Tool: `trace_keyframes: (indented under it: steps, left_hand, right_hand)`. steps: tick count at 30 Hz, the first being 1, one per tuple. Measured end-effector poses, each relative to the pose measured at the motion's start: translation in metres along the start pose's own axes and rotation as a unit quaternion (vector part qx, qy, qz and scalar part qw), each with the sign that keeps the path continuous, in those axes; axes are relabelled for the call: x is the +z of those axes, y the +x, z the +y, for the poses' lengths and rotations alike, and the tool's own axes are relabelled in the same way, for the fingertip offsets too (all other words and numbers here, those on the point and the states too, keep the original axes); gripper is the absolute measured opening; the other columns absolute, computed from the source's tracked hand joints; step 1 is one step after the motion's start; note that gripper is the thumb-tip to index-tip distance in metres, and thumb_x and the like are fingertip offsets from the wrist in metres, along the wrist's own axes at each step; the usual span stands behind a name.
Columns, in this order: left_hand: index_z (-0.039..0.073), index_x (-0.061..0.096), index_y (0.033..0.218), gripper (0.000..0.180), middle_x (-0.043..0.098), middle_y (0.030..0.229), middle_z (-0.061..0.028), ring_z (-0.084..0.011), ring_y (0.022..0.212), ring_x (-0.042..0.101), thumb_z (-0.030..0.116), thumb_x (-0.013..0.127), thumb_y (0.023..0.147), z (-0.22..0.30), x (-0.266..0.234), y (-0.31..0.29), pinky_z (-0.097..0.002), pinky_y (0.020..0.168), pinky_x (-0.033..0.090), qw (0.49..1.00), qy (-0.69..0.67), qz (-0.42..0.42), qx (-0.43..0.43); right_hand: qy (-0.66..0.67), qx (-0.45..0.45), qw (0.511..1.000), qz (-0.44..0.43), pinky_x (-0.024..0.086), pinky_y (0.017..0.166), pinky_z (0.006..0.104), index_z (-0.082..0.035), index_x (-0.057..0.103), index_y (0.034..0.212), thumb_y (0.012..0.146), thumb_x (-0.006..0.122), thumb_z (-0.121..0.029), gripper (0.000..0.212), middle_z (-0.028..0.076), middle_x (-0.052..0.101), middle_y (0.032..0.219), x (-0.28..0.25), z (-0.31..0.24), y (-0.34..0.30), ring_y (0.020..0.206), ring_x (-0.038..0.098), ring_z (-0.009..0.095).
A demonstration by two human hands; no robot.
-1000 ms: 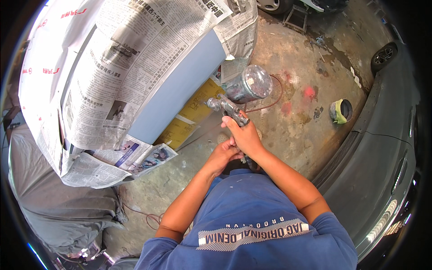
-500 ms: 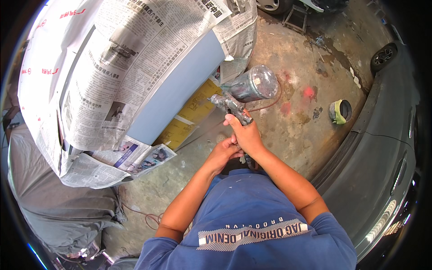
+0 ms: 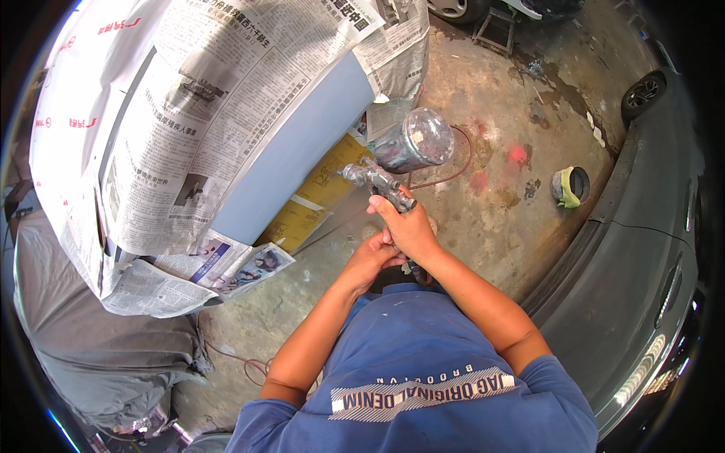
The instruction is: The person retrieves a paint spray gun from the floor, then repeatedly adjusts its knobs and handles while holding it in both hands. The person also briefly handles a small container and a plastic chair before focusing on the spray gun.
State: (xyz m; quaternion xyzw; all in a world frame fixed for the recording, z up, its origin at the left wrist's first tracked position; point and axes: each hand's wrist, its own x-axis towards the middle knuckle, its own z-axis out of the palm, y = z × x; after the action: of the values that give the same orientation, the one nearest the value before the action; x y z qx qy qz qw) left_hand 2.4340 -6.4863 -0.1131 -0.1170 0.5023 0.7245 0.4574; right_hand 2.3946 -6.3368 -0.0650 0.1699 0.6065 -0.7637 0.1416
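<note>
My right hand [image 3: 411, 232] is wrapped round the handle of a paint-stained spray gun [image 3: 383, 186], thumb at the rear of its body. A clear, paint-smeared cup [image 3: 427, 140] sits on the gun's far side. The nozzle points left toward a smooth light-blue panel [image 3: 298, 151], apart from it. Just below the right hand, my left hand [image 3: 368, 262] is closed, its fingertips against the right hand's fingers. Whatever those left fingers hold is hidden. Newspaper [image 3: 219, 98] masks the surface around the panel, and yellow printed masking paper [image 3: 321, 181] borders its near right side.
A dark grey car [image 3: 642, 226] stands along the right. On the stained concrete floor [image 3: 498, 234] lie a small round container with yellow-green tape [image 3: 572, 187] and a thin reddish hose [image 3: 470, 155]. A grey cover [image 3: 106, 332] drapes something at lower left. A metal stand [image 3: 495, 34] is at the back.
The spray gun and its cup have shifted slightly left with my right hand. My left hand stays in nearly the same place, and both grips look unchanged.
</note>
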Motion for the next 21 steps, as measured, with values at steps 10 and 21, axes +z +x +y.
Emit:
trace_keyframes:
  steps: [10, 21]
  left_hand:
    - [0.006, 0.059, 0.133, 0.034, 0.068, 0.124, -0.0044, -0.0148, 0.113, 0.065, 0.024, 0.058, 0.104, -0.001, 0.001, 0.006, -0.0313, 0.097, 0.052, 1.0, -0.002, -0.01, 0.007]
    - [0.007, 0.061, 0.131, 0.031, 0.069, 0.119, -0.0027, -0.0123, 0.108, 0.065, 0.023, 0.059, 0.103, 0.004, 0.007, 0.012, -0.029, 0.095, 0.052, 1.0, 0.002, -0.015, -0.001]
  right_hand:
    - [0.007, -0.002, 1.0, 0.021, 0.052, 0.076, 0.0304, -0.003, 0.061, 0.12, 0.097, 0.068, -0.034, 0.039, 0.006, 0.069, 0.094, -0.002, -0.002, 0.001, 0.087, 0.065, 0.013]
    - [0.002, -0.004, 0.999, 0.043, 0.048, 0.059, 0.0277, -0.003, 0.06, 0.116, 0.097, 0.068, -0.036, 0.038, 0.006, 0.069, 0.091, -0.013, 0.003, 0.006, 0.067, 0.057, 0.009]
